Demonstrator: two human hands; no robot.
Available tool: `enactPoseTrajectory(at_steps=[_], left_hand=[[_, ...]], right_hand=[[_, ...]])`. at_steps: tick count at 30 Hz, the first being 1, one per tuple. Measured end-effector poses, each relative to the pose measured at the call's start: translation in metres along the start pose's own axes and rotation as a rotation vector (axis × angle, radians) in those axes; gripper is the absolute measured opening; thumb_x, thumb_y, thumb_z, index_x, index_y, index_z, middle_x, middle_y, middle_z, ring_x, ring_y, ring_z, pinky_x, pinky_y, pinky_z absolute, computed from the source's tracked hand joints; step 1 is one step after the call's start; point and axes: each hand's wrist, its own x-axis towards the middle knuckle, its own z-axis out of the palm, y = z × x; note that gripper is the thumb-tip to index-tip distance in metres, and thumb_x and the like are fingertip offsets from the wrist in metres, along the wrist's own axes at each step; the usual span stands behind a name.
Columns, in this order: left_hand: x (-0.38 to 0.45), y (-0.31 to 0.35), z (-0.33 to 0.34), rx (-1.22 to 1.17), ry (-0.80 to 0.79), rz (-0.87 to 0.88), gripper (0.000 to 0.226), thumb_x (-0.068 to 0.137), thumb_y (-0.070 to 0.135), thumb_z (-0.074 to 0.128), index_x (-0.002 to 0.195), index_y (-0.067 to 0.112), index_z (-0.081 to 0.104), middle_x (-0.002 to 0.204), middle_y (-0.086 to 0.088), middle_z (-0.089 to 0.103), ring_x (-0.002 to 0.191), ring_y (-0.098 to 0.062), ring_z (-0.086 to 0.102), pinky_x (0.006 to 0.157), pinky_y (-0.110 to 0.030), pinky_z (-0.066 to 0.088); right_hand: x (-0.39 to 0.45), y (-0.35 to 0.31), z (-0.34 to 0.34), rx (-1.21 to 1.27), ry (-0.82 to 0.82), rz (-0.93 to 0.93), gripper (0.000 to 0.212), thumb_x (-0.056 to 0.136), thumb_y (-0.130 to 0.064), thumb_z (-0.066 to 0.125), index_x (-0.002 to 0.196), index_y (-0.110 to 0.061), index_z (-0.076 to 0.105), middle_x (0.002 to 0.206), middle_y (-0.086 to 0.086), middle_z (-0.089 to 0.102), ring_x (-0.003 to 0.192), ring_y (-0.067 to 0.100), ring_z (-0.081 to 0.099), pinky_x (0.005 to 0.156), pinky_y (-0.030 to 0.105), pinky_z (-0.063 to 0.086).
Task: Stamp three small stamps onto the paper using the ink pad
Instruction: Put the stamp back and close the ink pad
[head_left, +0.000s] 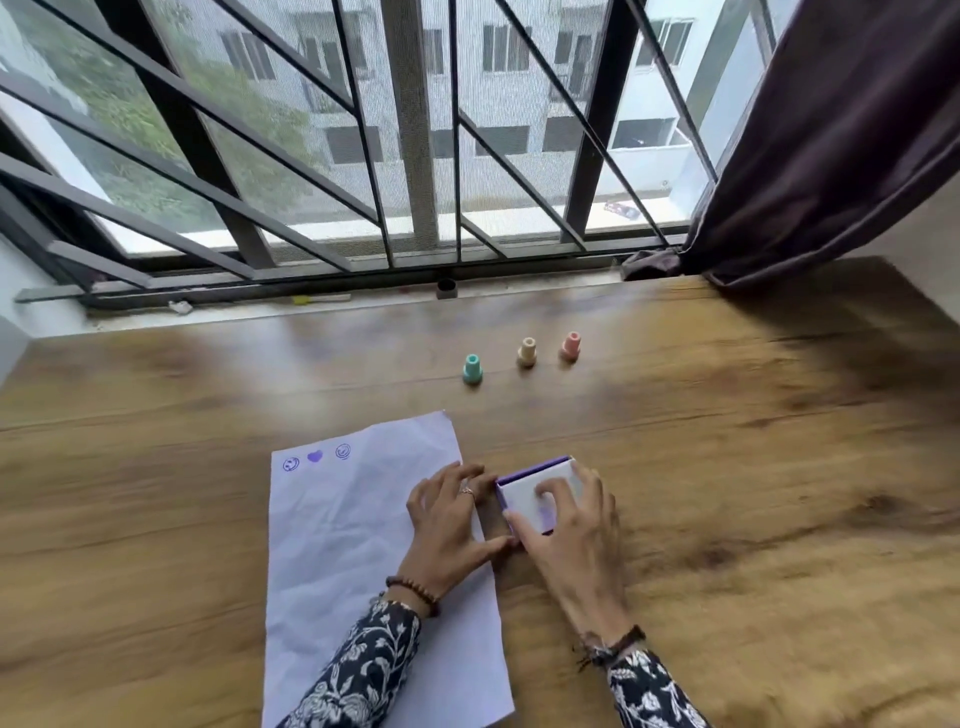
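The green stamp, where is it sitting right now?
The green stamp stands upright on the wooden table, beyond the paper toward the window. It is leftmost of three stamps, with the cream stamp to its right.

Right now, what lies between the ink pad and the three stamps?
Nothing: in the head view only bare wooden table separates the ink pad from the stamps.

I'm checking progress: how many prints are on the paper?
3, in a row near the paper's far left corner: a smiley print leftmost, a solid heart print in the middle, a round print rightmost. The hands may hide others.
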Motion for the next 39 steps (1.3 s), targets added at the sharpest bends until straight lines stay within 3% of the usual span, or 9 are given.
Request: enactPoseTrajectory(at_steps=[3, 6, 14, 20, 29, 31, 33, 39], left_hand=[[0.001, -0.002, 0.000, -0.012, -0.002, 0.007, 0.076, 0.057, 0.065, 0.043, 0.124, 0.029, 0.046, 0.133, 0.004, 0.043, 0.131, -0.017, 0.027, 0.106, -0.039, 0.014], [0.000, -0.004, 0.001, -0.001, 0.003, 0.016, 0.075, 0.058, 0.065, 0.043, 0.124, 0.029, 0.045, 0.133, 0.005, 0.044, 0.131, -0.017, 0.027, 0.101, -0.031, 0.010], [0.000, -0.004, 0.002, -0.001, -0.011, 0.003, 0.071, 0.061, 0.061, 0.046, 0.125, 0.030, 0.044, 0.135, 0.004, 0.043, 0.133, -0.019, 0.024, 0.105, -0.037, 0.010], [0.000, -0.002, 0.002, -0.023, 0.008, 0.007, 0.063, 0.064, 0.049, 0.057, 0.123, 0.029, 0.046, 0.133, 0.004, 0.045, 0.132, -0.019, 0.025, 0.101, -0.030, 0.009], [0.000, 0.001, 0.000, -0.012, 0.005, 0.008, 0.071, 0.060, 0.059, 0.054, 0.124, 0.029, 0.046, 0.133, 0.006, 0.044, 0.130, -0.015, 0.029, 0.104, -0.036, 0.011], [0.000, 0.000, 0.000, -0.010, -0.005, 0.007, 0.071, 0.063, 0.057, 0.061, 0.125, 0.028, 0.044, 0.133, 0.007, 0.044, 0.128, -0.015, 0.031, 0.106, -0.039, 0.012], [0.001, -0.002, 0.000, 0.008, -0.016, 0.030, 0.071, 0.067, 0.049, 0.069, 0.129, 0.026, 0.041, 0.134, 0.005, 0.043, 0.126, -0.016, 0.033, 0.104, -0.035, 0.010], [0.006, -0.003, -0.001, 0.067, -0.023, 0.067, 0.070, 0.073, 0.052, 0.063, 0.133, 0.028, 0.035, 0.135, 0.006, 0.042, 0.121, -0.017, 0.037, 0.098, -0.027, 0.010]], right_hand=[[0.003, -0.004, 0.003, -0.032, -0.066, 0.067, 0.045, 0.070, -0.045, 0.067, 0.105, -0.018, 0.057, 0.138, 0.013, 0.040, 0.124, 0.031, 0.041, 0.102, 0.038, 0.036], [0.004, -0.007, 0.004, -0.066, -0.050, 0.080, 0.047, 0.071, -0.046, 0.064, 0.109, -0.020, 0.053, 0.139, 0.012, 0.037, 0.122, 0.029, 0.040, 0.101, 0.036, 0.033], [-0.006, -0.008, 0.004, -0.073, -0.019, 0.084, 0.047, 0.068, -0.042, 0.069, 0.106, -0.017, 0.054, 0.139, 0.014, 0.038, 0.123, 0.033, 0.039, 0.100, 0.039, 0.035], [-0.001, -0.009, 0.007, -0.046, -0.013, 0.104, 0.048, 0.069, -0.042, 0.070, 0.107, -0.018, 0.052, 0.139, 0.013, 0.037, 0.124, 0.030, 0.037, 0.100, 0.037, 0.033], [0.007, -0.008, 0.011, -0.001, -0.017, 0.114, 0.051, 0.067, -0.043, 0.073, 0.107, -0.020, 0.052, 0.137, 0.009, 0.039, 0.117, 0.030, 0.042, 0.096, 0.038, 0.035], [0.011, -0.007, 0.013, 0.007, -0.014, 0.116, 0.054, 0.065, -0.043, 0.074, 0.108, -0.019, 0.052, 0.136, 0.009, 0.040, 0.118, 0.029, 0.042, 0.096, 0.037, 0.034], [0.013, -0.006, 0.013, 0.027, -0.001, 0.121, 0.059, 0.063, -0.043, 0.076, 0.110, -0.017, 0.052, 0.135, 0.009, 0.042, 0.120, 0.029, 0.043, 0.097, 0.037, 0.034], [0.011, -0.007, 0.019, 0.079, 0.094, 0.142, 0.072, 0.062, -0.044, 0.078, 0.118, -0.009, 0.047, 0.132, 0.012, 0.048, 0.120, 0.031, 0.045, 0.099, 0.040, 0.036]])
